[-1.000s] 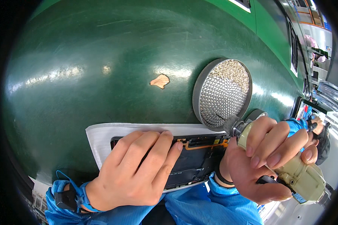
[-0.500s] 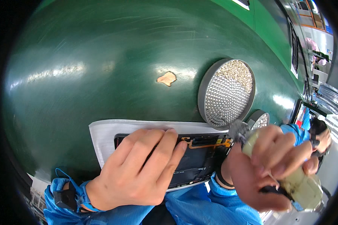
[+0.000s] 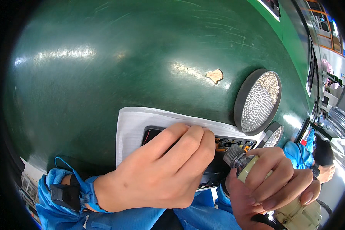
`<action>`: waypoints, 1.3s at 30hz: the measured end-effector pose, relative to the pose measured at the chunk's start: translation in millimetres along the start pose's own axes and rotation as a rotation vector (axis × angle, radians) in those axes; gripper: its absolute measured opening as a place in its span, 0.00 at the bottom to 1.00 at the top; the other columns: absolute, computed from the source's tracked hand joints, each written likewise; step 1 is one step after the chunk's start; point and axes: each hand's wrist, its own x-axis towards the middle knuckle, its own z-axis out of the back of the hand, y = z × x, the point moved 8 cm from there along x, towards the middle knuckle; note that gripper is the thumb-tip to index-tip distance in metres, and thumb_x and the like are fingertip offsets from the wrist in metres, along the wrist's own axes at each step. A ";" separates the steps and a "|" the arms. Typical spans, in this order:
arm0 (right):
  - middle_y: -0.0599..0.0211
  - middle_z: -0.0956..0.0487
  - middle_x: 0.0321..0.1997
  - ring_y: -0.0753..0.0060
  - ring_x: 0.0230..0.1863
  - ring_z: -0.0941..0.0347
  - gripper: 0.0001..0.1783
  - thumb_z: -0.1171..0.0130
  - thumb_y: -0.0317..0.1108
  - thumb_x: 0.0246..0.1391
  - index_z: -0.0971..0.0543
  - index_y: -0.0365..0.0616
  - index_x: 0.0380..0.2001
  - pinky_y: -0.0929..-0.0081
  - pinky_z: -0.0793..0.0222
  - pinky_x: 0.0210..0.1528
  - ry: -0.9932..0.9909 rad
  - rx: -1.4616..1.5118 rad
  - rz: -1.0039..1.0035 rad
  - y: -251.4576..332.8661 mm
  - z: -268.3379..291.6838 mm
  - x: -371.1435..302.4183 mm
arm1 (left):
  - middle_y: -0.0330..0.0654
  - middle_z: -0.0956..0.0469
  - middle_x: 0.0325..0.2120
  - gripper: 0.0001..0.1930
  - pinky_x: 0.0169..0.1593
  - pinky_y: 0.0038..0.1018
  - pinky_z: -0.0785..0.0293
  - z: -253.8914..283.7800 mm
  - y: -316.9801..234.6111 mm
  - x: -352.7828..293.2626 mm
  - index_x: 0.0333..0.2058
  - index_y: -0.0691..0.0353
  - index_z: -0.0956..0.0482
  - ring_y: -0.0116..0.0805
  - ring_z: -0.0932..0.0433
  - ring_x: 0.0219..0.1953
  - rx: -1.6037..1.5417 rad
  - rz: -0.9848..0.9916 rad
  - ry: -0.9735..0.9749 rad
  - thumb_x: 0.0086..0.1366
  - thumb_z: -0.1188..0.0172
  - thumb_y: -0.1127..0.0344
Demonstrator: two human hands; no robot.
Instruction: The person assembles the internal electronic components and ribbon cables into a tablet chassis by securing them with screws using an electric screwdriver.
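Note:
A flat, black opened electronic device [image 3: 208, 179], like a tablet, lies on a white sheet [image 3: 127, 124]; circuit parts and a bit of orange flex show along its far right edge. Over its middle my left hand [image 3: 172, 163] bends down, fingers closed together. Its thumb and fingertips are hidden, so anything between them cannot be seen. My right hand [image 3: 272, 184] is wrapped round an electric screwdriver [image 3: 250, 167] with a pale yellow-green body and a grey knurled nose. That nose points at the device's right part, close to my left fingers; the bit's tip is not distinguishable.
Beyond the device's right end stands a round grey dish [image 3: 239, 101] of small silvery pieces, with a smaller dish [image 3: 274, 137] behind it. A pale chipped patch [image 3: 215, 76] marks the green table [image 3: 103, 80]. At far right sits another person in blue [image 3: 297, 155].
The screwdriver has come left and over the device in my right hand. My left fingers have drawn together and curled down. The whole view has shifted, so the table things appear farther right.

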 end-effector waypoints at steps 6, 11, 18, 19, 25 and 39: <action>0.63 0.28 0.41 0.75 0.27 0.32 0.42 0.34 0.54 0.68 0.41 0.39 0.69 0.77 0.36 0.20 0.022 0.006 0.007 -7.0 0.4 -1.3 | 0.44 0.17 0.47 0.16 0.47 0.34 0.24 -2.9 -0.6 1.3 0.41 0.66 0.10 0.42 0.19 0.47 0.008 -0.012 -0.024 0.52 0.26 0.67; 0.71 0.26 0.36 0.81 0.23 0.31 0.36 0.24 0.42 0.58 0.38 0.39 0.56 0.79 0.35 0.24 -0.067 -0.073 0.085 -4.9 4.0 -4.4 | 0.44 0.17 0.46 0.15 0.47 0.35 0.21 -4.9 -0.8 1.5 0.41 0.67 0.10 0.42 0.19 0.47 -0.003 -0.010 -0.057 0.53 0.24 0.69; 0.62 0.27 0.40 0.74 0.26 0.32 0.42 0.32 0.53 0.68 0.42 0.39 0.68 0.76 0.35 0.19 0.075 -0.003 0.009 -6.1 -4.2 -0.1 | 0.47 0.18 0.46 0.18 0.46 0.36 0.21 -5.1 -5.8 -0.5 0.42 0.72 0.14 0.45 0.19 0.46 -0.008 -0.061 -0.054 0.53 0.23 0.70; 0.63 0.27 0.40 0.74 0.25 0.32 0.42 0.32 0.53 0.68 0.42 0.39 0.68 0.76 0.34 0.20 0.068 -0.010 0.024 -5.4 -4.4 -0.6 | 0.47 0.18 0.46 0.18 0.46 0.37 0.21 -4.4 -6.3 -0.7 0.42 0.73 0.14 0.45 0.19 0.46 -0.016 -0.065 -0.054 0.53 0.23 0.71; 0.65 0.27 0.40 0.75 0.26 0.32 0.43 0.29 0.52 0.65 0.42 0.40 0.67 0.75 0.33 0.22 0.125 -0.011 0.024 -14.0 -10.5 3.7 | 0.49 0.19 0.47 0.13 0.46 0.38 0.22 -3.6 -3.1 -0.8 0.39 0.71 0.12 0.47 0.20 0.47 0.004 -0.075 -0.052 0.55 0.26 0.72; 0.50 0.29 0.61 0.52 0.60 0.30 0.41 0.46 0.60 0.72 0.37 0.36 0.70 0.53 0.34 0.63 -0.490 -0.874 -0.274 50.9 50.4 -71.9 | 0.60 0.34 0.64 0.35 0.64 0.51 0.32 54.5 7.6 -47.0 0.65 0.60 0.22 0.64 0.33 0.63 0.173 0.307 -0.022 0.55 0.33 0.80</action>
